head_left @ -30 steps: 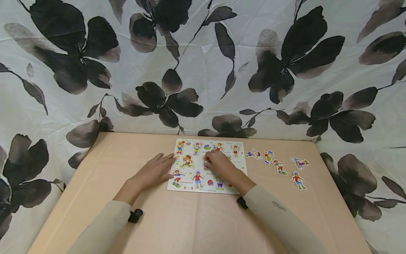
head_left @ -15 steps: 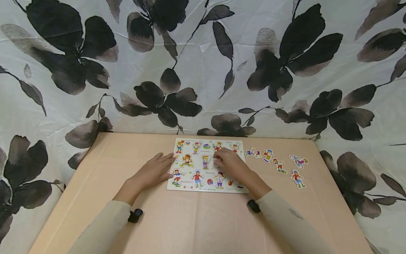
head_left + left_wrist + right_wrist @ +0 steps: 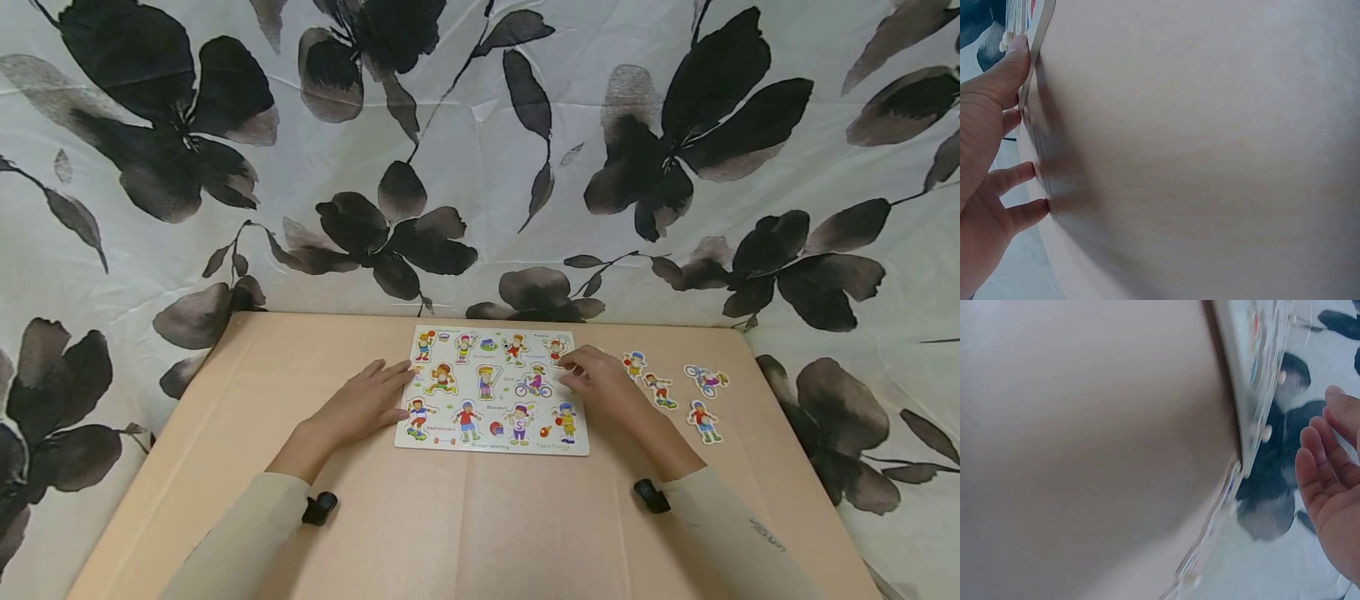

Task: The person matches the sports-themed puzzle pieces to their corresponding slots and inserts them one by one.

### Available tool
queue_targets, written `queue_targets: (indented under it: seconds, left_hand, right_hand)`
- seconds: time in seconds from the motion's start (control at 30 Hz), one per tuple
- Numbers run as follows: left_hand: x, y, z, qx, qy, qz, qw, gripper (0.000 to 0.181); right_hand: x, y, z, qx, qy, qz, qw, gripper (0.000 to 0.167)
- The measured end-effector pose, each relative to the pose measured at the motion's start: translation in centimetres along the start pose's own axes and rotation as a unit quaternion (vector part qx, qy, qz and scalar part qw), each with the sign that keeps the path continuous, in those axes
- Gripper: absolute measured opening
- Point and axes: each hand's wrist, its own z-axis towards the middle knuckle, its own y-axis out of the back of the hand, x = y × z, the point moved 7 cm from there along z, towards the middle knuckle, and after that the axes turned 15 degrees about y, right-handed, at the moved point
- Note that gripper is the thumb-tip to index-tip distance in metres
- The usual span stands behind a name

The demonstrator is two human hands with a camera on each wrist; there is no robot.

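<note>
A white puzzle board (image 3: 507, 393) lies flat on the table, with several picture pieces of children at sports in it, such as a cyclist (image 3: 532, 382). My left hand (image 3: 365, 402) rests at its left edge with fingers spread; in the left wrist view the thumb (image 3: 1013, 72) touches the board's rim and two fingertips touch the table. My right hand (image 3: 606, 387) hovers over the board's right edge, its fingers loosely bent. In the right wrist view nothing shows in that hand (image 3: 1338, 494). Loose pieces (image 3: 1210, 525) lie below and beside it.
To the right of the board lie loose knobbed pieces: a child in a helmet (image 3: 633, 365), a skateboarder (image 3: 660, 390), a cyclist (image 3: 707, 381) and a standing child (image 3: 705, 422). The light brown table (image 3: 480, 525) meets a floral cloth (image 3: 480, 150) behind it.
My right hand has moved right from the board's middle to its right edge, uncovering the cyclist and the footballer. It now covers a loose piece seen before. The left hand stays put.
</note>
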Motion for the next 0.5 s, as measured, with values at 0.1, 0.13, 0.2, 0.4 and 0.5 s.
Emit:
queue_targets:
  seconds: [0.1, 0.13, 0.2, 0.4, 0.5]
  left_hand:
    - [0.0, 0.1, 0.0, -0.001, -0.001, -0.002, 1.0000, 0.073]
    - [0.0, 0.1, 0.0, -0.001, -0.002, -0.003, 1.0000, 0.073]
    - [-0.1, 0.1, 0.1, -0.001, -0.005, -0.001, 1.0000, 0.073]
    - [0.0, 0.0, 0.0, 0.001, -0.005, 0.006, 1.0000, 0.074]
    - [0.0, 0.0, 0.0, 0.002, -0.002, 0.005, 1.0000, 0.074]
  right_hand:
    - [-1.0, 1.1, -1.1, -0.024, 0.008, -0.007, 0.9997, 0.022]
    - [-1.5, 1.4, -1.5, -0.031, 0.009, -0.009, 0.9994, 0.022]
    - [-2.5, 2.1, -2.3, -0.042, 0.004, -0.015, 0.9990, 0.022]
    - [-6.1, 3.8, -5.0, -0.058, -0.027, -0.053, 0.9966, 0.023]
    - [-7.5, 5.0, -6.3, -0.066, -0.033, -0.071, 0.9948, 0.024]
